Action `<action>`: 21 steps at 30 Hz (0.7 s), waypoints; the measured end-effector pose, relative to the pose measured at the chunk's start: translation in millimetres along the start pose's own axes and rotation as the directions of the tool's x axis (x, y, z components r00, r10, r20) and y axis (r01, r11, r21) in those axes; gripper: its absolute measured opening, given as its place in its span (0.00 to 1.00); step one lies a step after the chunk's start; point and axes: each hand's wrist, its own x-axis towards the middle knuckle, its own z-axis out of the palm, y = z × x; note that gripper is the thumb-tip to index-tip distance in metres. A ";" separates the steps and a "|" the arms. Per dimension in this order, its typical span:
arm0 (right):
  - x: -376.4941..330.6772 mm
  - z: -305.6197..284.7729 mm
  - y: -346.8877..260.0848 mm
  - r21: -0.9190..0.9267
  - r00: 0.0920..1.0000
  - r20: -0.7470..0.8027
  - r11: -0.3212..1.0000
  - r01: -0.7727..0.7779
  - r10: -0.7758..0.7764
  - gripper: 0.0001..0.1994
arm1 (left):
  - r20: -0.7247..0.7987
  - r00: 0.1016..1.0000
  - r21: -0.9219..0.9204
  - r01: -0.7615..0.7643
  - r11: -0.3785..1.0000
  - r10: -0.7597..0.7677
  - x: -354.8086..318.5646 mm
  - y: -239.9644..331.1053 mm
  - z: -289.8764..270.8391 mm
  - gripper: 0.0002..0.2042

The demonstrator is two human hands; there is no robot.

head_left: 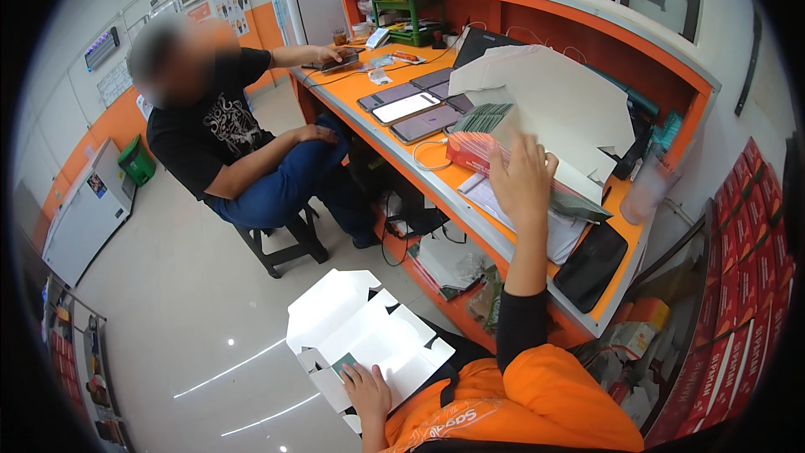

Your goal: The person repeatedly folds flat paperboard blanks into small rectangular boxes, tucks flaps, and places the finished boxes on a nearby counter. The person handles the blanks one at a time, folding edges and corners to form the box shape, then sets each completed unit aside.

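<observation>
White carton (360, 331) under left hand (366, 393); right hand (521, 178) seemingly touching packets (482, 151).

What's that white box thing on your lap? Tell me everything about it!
The white cardboard box is unfolded and open, lying almost flat with its flaps spread and slotted tabs showing. It looks like thin, plain card. It sits low beside the orange counter. The left hand rests on its near edge, beside a small dark-green piece.

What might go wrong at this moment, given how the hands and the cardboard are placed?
The left hand alone steadies the unfolded white carton on the lap; it may slide off. The right hand reaches into the crowded desk pile, where the red packets could get knocked toward the desk's edge.
</observation>
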 end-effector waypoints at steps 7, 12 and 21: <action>-135.8 -4.4 -104.2 0.692 0.700 0.642 0.629 -0.354 -0.313 0.12 | -0.139 0.982 -0.305 0.083 0.949 -0.131 15.6 -0.7 -34.7 0.29; -283.7 -5.0 -140.3 0.479 -0.376 0.730 0.820 -0.314 -0.571 0.35 | -0.072 0.982 -0.648 0.086 0.757 -0.173 28.7 -71.8 -9.5 0.29; -333.7 -1.4 -161.2 0.189 -0.327 0.653 0.565 -0.803 -0.683 0.14 | -0.052 0.978 -0.747 0.098 0.658 -0.204 8.6 -69.0 -33.4 0.27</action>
